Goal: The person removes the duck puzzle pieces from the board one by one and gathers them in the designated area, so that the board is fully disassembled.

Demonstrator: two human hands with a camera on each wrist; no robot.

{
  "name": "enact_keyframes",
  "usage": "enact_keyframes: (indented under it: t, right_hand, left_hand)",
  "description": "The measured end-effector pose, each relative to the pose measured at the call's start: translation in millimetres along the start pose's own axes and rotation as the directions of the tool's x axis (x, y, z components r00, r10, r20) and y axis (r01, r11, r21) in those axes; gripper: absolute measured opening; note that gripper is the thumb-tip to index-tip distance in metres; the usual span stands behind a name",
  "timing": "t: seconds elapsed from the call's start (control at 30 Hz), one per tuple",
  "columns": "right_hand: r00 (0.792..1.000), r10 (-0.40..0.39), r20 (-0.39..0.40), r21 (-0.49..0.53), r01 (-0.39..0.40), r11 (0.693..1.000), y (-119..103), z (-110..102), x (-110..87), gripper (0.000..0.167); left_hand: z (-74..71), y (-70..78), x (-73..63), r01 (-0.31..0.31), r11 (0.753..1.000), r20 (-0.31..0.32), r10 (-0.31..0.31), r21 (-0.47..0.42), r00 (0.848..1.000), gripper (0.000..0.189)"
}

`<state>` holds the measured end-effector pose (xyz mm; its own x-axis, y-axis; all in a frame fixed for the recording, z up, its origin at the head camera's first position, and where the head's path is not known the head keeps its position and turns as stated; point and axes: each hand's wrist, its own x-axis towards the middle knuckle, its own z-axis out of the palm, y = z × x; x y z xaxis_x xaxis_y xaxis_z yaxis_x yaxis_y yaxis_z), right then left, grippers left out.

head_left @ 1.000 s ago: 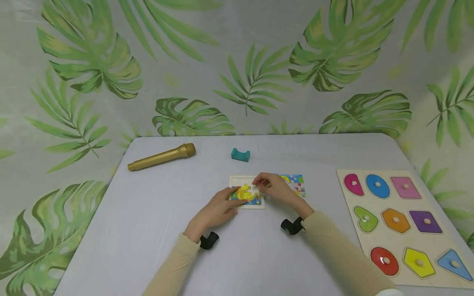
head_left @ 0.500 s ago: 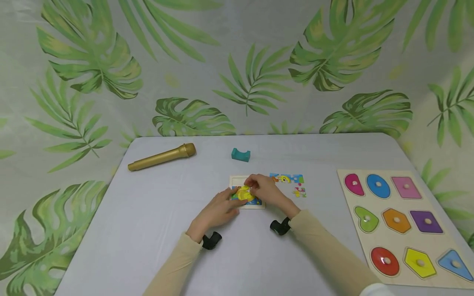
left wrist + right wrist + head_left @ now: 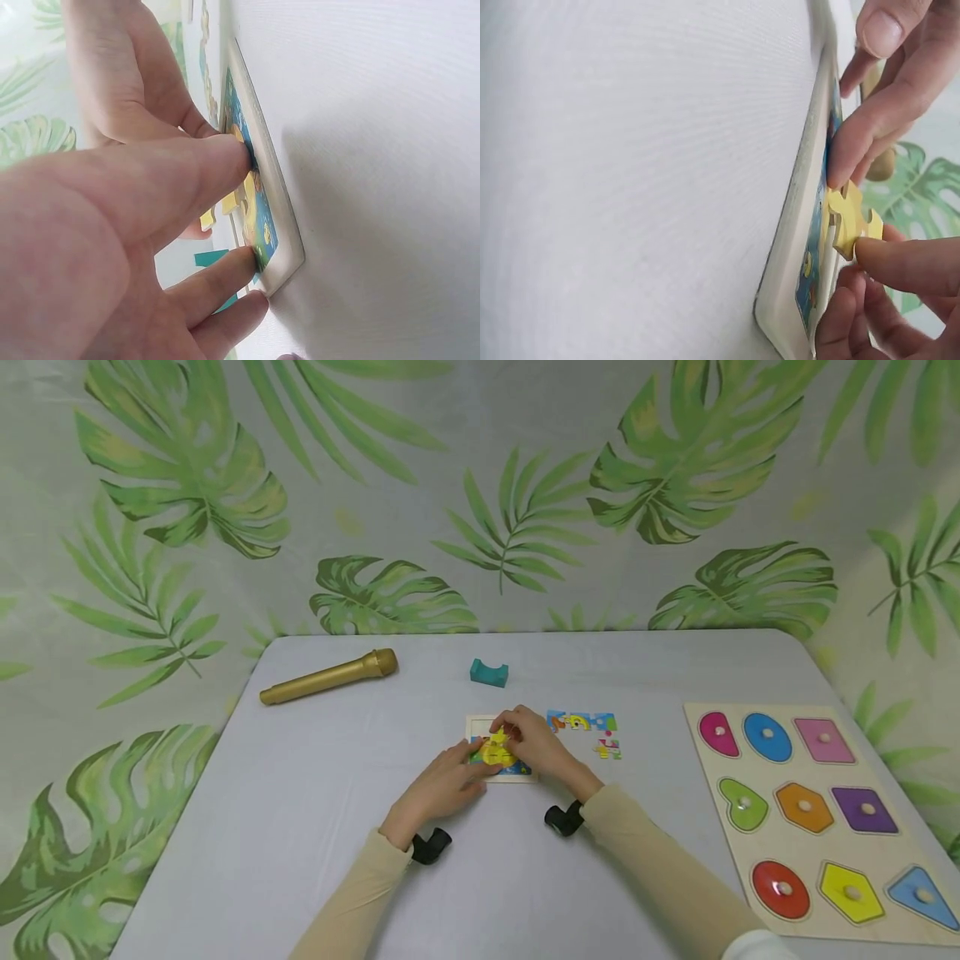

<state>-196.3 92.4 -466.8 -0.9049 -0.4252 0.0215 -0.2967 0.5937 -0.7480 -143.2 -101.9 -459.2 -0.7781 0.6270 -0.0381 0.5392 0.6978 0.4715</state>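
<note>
A small jigsaw puzzle in a pale wooden frame (image 3: 784, 300) lies flat on the table, partly filled with a yellow and blue picture. My left hand (image 3: 442, 783) comes in from the lower left, its thumb and fingertips (image 3: 238, 154) pressing on the picture and the frame's edge. Over the upper right of the board, my right hand (image 3: 536, 745) pinches a yellow puzzle piece (image 3: 847, 217) between thumb and fingers. That piece stands tilted up from the picture, close to a left fingertip. The hands hide part of the board.
Several loose puzzle pieces (image 3: 579, 721) lie right of the frame. Behind it sits a teal curved block (image 3: 489, 673), with a gold microphone (image 3: 330, 679) at the back left. A wooden shape board (image 3: 798, 843) with colourful knobbed pieces takes up the right side.
My right hand has moved left from the frame's right edge to over the picture with the puzzle piece, uncovering more loose pieces. My left hand stays nearly still on the board.
</note>
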Motion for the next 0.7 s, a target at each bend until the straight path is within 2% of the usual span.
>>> enact_keyframes:
  t: [0.2, 0.37, 0.53, 0.7]
  right_hand:
    - [0.999, 0.023, 0.025, 0.062, -0.025, 0.998, 2, -2, -1.1, 0.029]
    - [0.999, 0.032, 0.003, 0.16, -0.032, 0.987, 8, -9, -3.7, 0.027]
    - [0.995, 0.098, -0.006, 0.197, -0.095, 0.976, 17, -30, -11.3, 0.02]
    - [0.986, 0.165, -0.027, 0.181, -0.158, 0.971, 31, -58, -25.8, 0.017]
  left_hand:
    - [-1.8, 0.6, -0.2, -0.006, 1.0, 0.004, 0.006, -0.008, 1.0, 0.033]
    - [-1.5, 0.5, -0.4, -0.025, 1.0, -0.009, 0.025, -0.019, 1.0, 0.032]
    - [0.2, 0.1, -0.4, -0.016, 1.0, -0.013, 0.016, -0.019, 1.0, 0.033]
    - [0.5, 0.6, -1.3, 0.004, 0.999, -0.012, -0.005, -0.032, 1.0, 0.033]
